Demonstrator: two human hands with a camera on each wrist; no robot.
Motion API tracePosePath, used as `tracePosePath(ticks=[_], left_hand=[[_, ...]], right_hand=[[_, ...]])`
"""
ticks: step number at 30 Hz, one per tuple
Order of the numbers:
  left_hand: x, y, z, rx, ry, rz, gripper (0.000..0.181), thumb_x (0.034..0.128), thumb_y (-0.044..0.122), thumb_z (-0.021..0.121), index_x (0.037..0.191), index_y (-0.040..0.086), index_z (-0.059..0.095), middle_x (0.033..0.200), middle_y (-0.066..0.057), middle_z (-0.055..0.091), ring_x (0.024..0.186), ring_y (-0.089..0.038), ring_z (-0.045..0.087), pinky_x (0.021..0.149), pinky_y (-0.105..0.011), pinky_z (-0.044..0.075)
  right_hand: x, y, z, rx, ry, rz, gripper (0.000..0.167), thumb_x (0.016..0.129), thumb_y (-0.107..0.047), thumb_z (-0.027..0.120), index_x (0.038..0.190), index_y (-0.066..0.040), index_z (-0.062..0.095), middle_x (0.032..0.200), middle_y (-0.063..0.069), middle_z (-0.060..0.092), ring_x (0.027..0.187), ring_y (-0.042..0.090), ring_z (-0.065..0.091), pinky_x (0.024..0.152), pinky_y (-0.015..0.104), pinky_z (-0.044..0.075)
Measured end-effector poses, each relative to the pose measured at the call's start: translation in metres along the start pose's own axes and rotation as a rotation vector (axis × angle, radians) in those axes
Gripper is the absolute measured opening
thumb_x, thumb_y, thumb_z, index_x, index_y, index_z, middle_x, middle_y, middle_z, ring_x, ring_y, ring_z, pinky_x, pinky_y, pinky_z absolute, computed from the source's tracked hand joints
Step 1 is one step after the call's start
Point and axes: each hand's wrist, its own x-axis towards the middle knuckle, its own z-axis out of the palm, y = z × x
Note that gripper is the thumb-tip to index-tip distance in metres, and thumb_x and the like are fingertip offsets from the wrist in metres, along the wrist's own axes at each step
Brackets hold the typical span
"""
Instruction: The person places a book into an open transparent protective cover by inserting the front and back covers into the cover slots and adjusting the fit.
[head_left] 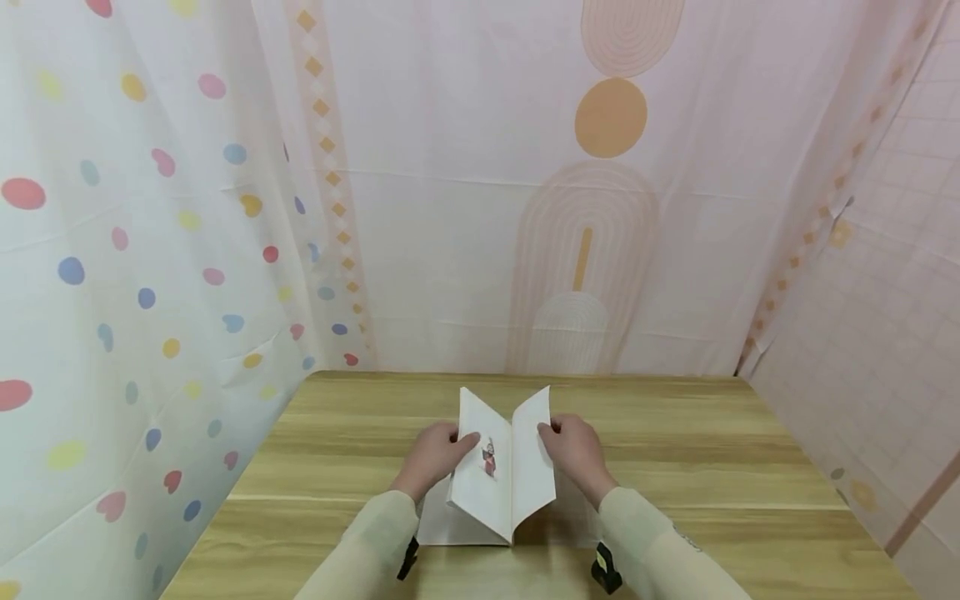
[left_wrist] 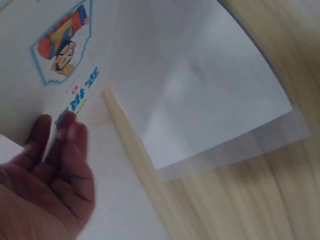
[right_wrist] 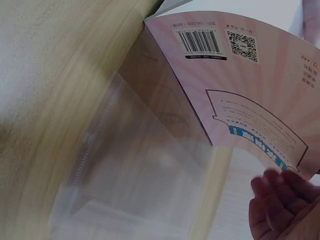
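Note:
An open book (head_left: pixel 495 500) stands tilted up from the table between both hands. My left hand (head_left: pixel 435 454) grips its left half, thumb on a white page with a small figure drawing. On the other side, my right hand (head_left: pixel 577 450) pinches the right pages, fingers behind them. The right wrist view shows the pink back cover (right_wrist: pixel 240 75) with a barcode and a QR code. Beneath the book lies a clear plastic cover (right_wrist: pixel 135 155). In the left wrist view a white sheet (left_wrist: pixel 200 100) with a clear plastic margin spreads beside the printed page.
The wooden table (head_left: pixel 697 467) extends on both sides of the book. A patterned curtain (head_left: pixel 450 250) hangs behind the table, and a dotted curtain (head_left: pixel 187 333) hangs along the left. Black wrist devices (head_left: pixel 606 568) show below the sleeves.

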Motion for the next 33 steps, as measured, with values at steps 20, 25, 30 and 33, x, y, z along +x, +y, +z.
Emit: tracePosePath(ticks=[20, 25, 30, 33], left_hand=[[-0.013, -0.040, -0.001, -0.117, 0.040, -0.266, 0.040, 0.0984, 0.013, 0.046, 0.122, -0.018, 0.055, 0.109, -0.029, 0.063, 0.100, -0.040, 0.061, 0.091, -0.055, 0.048], [-0.014, -0.042, -0.001, -0.106, 0.055, -0.272, 0.038, 0.0978, 0.011, 0.045, 0.121, -0.016, 0.057, 0.106, -0.026, 0.064, 0.097, -0.038, 0.060, 0.090, -0.055, 0.048], [-0.013, -0.047, -0.001, -0.091, 0.072, -0.280, 0.034, 0.0941, 0.003, 0.045, 0.120, -0.017, 0.056, 0.110, -0.028, 0.063, 0.101, -0.040, 0.060, 0.089, -0.054, 0.049], [-0.012, -0.049, -0.002, -0.082, 0.073, -0.279, 0.038, 0.0903, -0.001, 0.046, 0.124, -0.017, 0.051, 0.119, -0.033, 0.057, 0.108, -0.045, 0.056, 0.092, -0.056, 0.047]], right_hand=[[-0.006, 0.008, 0.014, 0.070, -0.021, 0.060, 0.043, 0.103, -0.026, 0.051, 0.063, -0.011, 0.045, 0.054, -0.002, 0.036, 0.050, 0.014, 0.036, 0.049, 0.029, 0.032], [-0.008, 0.012, 0.017, 0.081, -0.015, 0.051, 0.044, 0.103, -0.026, 0.049, 0.062, -0.012, 0.041, 0.053, -0.002, 0.035, 0.049, 0.015, 0.034, 0.049, 0.028, 0.031], [-0.008, 0.014, 0.021, 0.115, -0.026, 0.062, 0.045, 0.103, -0.027, 0.050, 0.062, -0.012, 0.040, 0.053, -0.002, 0.034, 0.049, 0.014, 0.033, 0.049, 0.028, 0.031], [-0.008, 0.014, 0.023, 0.128, -0.032, 0.058, 0.044, 0.103, -0.026, 0.051, 0.063, -0.012, 0.041, 0.054, -0.002, 0.034, 0.050, 0.015, 0.034, 0.050, 0.028, 0.032]])
